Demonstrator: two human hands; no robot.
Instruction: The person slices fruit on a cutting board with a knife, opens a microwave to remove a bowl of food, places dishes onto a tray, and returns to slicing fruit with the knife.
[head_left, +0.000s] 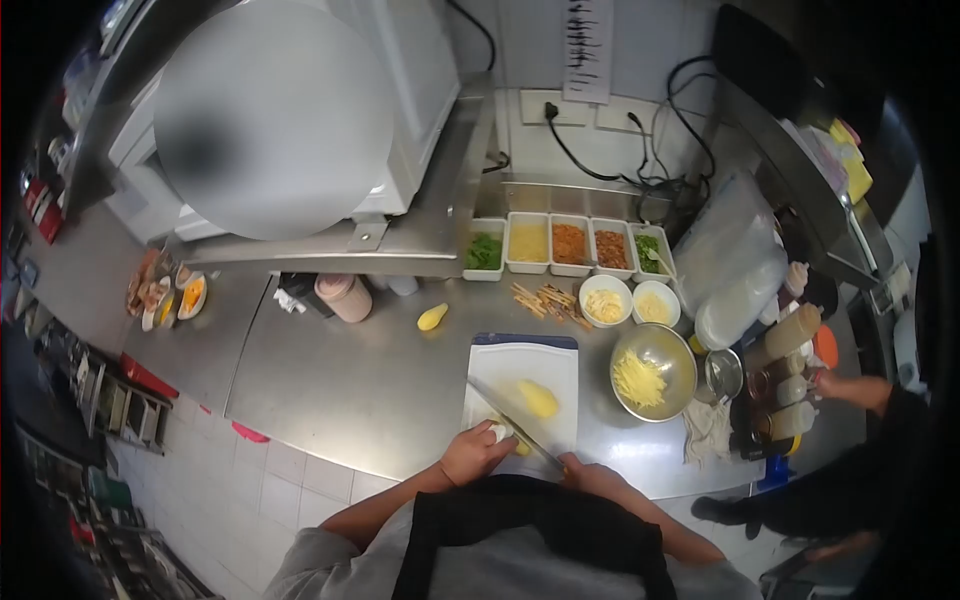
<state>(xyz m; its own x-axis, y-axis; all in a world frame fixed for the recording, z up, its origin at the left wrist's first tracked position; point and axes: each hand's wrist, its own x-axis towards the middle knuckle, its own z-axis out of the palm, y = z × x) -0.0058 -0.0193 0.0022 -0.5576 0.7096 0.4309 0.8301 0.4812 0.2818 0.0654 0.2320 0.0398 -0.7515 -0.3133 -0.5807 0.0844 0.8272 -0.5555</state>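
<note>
Knife (530, 436), just one, slants over one cutting board (490, 358), its handle clasped in the right hand (592, 476). The left hand (478, 452) curls at one white item (498, 432); I cannot tell whether it grasps it. One large yellow piece (538, 399) lies on the board, another (432, 317) on the counter (330, 390). Beyond stand five trays (528, 267) and two white bowls (604, 323).

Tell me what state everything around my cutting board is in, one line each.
Knife: gripped in the right hand, blade slanting over the board
Left hand: beside the blade; its hold is unclear
Cutting board: flat on the counter
Large yellow piece: lying on the board
Metal bowl: uncovered, partly filled with yellow shreds
Pear-shaped yellow item: lying down
Five white containers: uncovered, holding food
Black plug: in the wall
</note>
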